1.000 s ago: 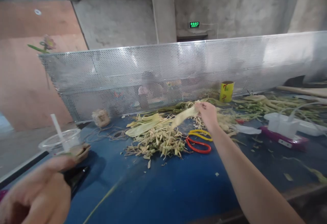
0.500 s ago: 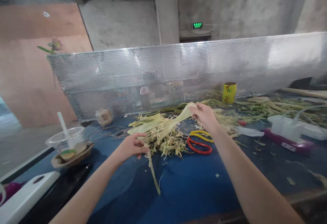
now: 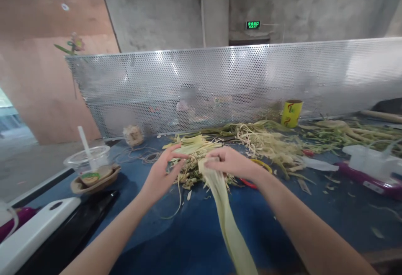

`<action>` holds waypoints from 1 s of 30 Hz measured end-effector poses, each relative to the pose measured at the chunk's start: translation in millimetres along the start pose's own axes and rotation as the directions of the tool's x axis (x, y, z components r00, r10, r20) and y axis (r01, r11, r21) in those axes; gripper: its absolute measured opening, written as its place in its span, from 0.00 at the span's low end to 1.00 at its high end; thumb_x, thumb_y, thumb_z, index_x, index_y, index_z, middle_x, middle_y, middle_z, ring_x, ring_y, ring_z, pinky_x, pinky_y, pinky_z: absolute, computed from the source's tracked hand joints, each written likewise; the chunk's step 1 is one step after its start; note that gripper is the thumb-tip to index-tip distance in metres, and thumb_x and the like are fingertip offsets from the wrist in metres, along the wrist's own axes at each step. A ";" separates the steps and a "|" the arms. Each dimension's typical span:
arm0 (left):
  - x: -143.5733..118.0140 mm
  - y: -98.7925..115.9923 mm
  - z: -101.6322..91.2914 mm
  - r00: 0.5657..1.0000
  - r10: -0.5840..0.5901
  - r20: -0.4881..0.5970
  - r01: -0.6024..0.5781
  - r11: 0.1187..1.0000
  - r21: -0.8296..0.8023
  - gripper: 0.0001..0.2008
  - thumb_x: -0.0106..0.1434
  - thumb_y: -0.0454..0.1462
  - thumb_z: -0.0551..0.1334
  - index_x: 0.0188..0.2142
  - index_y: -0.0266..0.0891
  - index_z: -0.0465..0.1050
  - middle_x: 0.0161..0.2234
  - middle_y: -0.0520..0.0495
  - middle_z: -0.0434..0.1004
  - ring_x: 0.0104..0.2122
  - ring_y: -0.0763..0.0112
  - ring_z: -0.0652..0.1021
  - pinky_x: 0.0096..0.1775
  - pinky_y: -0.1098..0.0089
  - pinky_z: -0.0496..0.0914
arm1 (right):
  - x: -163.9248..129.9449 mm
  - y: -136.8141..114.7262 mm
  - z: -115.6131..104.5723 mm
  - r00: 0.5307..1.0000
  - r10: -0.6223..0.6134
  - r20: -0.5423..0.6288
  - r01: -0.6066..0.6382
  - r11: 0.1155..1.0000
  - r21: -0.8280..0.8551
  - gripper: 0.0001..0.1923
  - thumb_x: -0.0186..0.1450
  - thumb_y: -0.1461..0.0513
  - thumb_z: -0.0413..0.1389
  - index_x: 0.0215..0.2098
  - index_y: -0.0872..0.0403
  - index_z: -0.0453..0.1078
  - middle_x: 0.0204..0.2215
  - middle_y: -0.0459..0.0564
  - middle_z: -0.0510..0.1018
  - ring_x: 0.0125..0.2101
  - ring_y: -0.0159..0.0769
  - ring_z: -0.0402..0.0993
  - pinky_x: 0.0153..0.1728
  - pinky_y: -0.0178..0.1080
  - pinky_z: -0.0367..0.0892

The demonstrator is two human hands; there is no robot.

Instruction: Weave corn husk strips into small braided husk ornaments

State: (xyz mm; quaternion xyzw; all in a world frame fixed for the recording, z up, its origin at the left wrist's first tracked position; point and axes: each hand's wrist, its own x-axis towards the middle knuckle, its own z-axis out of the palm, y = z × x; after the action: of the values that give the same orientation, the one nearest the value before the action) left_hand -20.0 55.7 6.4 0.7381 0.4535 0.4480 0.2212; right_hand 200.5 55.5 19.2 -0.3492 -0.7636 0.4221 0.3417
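My right hand (image 3: 226, 160) pinches the upper end of a long, pale green husk-like leaf (image 3: 228, 224), which hangs down toward me over the front of the blue table (image 3: 176, 237). My left hand (image 3: 165, 168) has its fingers apart at the left side of a heap of pale leaves and frayed stalks (image 3: 194, 164); nothing shows in its grip. Below its fingers a thin curled strip (image 3: 179, 204) lies on the table. Behind my right wrist, a red loop handle (image 3: 249, 183) and a yellow loop handle (image 3: 263, 165) are partly hidden.
A clear plastic cup (image 3: 88, 158) with a straw stands in a brown holder (image 3: 94, 185) at left, near a white bar-shaped object (image 3: 37, 233). A yellow roll (image 3: 291, 114) stands before a perforated metal screen (image 3: 204, 74). More plant material (image 3: 342, 130) and a purple-based device (image 3: 370, 178) are at right.
My right hand has moved left and toward me, swinging the leaf so it now hangs forward. My left hand has let go of the thin strip and its fingers have spread.
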 end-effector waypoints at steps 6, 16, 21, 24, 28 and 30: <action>-17.5 17.5 16.4 0.998 0.017 0.065 -0.002 0.974 -0.227 0.27 0.53 0.40 0.63 0.52 0.40 0.58 0.30 0.50 0.76 0.31 0.68 0.76 0.35 0.67 0.70 | 5.2 4.6 21.8 0.996 -0.091 0.014 0.092 0.967 -0.238 0.11 0.61 0.58 0.50 0.26 0.55 0.67 0.17 0.39 0.60 0.19 0.24 0.55 0.19 0.29 0.50; -26.1 20.0 11.6 0.993 -0.116 0.021 0.117 0.945 -0.306 0.32 0.48 0.35 0.67 0.52 0.42 0.57 0.23 0.57 0.73 0.17 0.78 0.69 0.22 0.76 0.66 | 1.9 -5.8 33.9 0.982 -0.180 0.056 0.189 0.941 -0.280 0.10 0.63 0.63 0.47 0.24 0.55 0.63 0.19 0.39 0.59 0.21 0.24 0.54 0.23 0.30 0.50; -27.9 15.2 16.2 0.997 -0.080 0.008 0.079 0.950 -0.303 0.34 0.50 0.36 0.66 0.55 0.39 0.54 0.22 0.58 0.70 0.26 0.74 0.75 0.31 0.73 0.71 | 4.8 0.3 37.8 0.972 -0.234 -0.004 0.223 0.928 -0.298 0.08 0.60 0.67 0.49 0.23 0.55 0.65 0.18 0.39 0.60 0.20 0.24 0.53 0.23 0.30 0.49; -31.9 13.3 18.2 0.998 -0.003 -0.062 -0.013 0.966 -0.258 0.35 0.52 0.34 0.65 0.57 0.39 0.51 0.22 0.59 0.69 0.29 0.74 0.76 0.37 0.70 0.72 | 8.1 4.2 42.4 0.973 -0.221 -0.066 0.196 0.944 -0.267 0.08 0.59 0.67 0.49 0.23 0.56 0.66 0.19 0.40 0.63 0.21 0.25 0.54 0.23 0.30 0.50; -38.7 16.3 18.9 0.975 0.125 -0.181 -0.139 0.988 -0.065 0.36 0.55 0.34 0.62 0.60 0.42 0.49 0.24 0.57 0.72 0.32 0.73 0.76 0.41 0.70 0.72 | 11.2 6.1 42.5 0.980 -0.144 -0.137 0.118 0.977 -0.178 0.08 0.60 0.64 0.49 0.23 0.56 0.63 0.19 0.41 0.62 0.21 0.26 0.55 0.23 0.30 0.52; -39.4 19.2 18.7 0.972 0.127 -0.197 -0.143 0.988 -0.065 0.39 0.54 0.35 0.63 0.61 0.40 0.45 0.26 0.54 0.73 0.33 0.71 0.77 0.39 0.70 0.73 | 11.5 5.5 39.8 0.984 -0.130 -0.125 0.105 0.976 -0.190 0.10 0.61 0.61 0.48 0.23 0.55 0.64 0.19 0.41 0.62 0.21 0.26 0.55 0.23 0.30 0.52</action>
State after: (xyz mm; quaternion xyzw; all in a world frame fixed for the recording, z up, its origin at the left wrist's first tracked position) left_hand -2.2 13.6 -7.1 0.7112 0.4035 0.5487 0.1741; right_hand 163.3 50.9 0.6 -0.3613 -0.7933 0.3044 0.3841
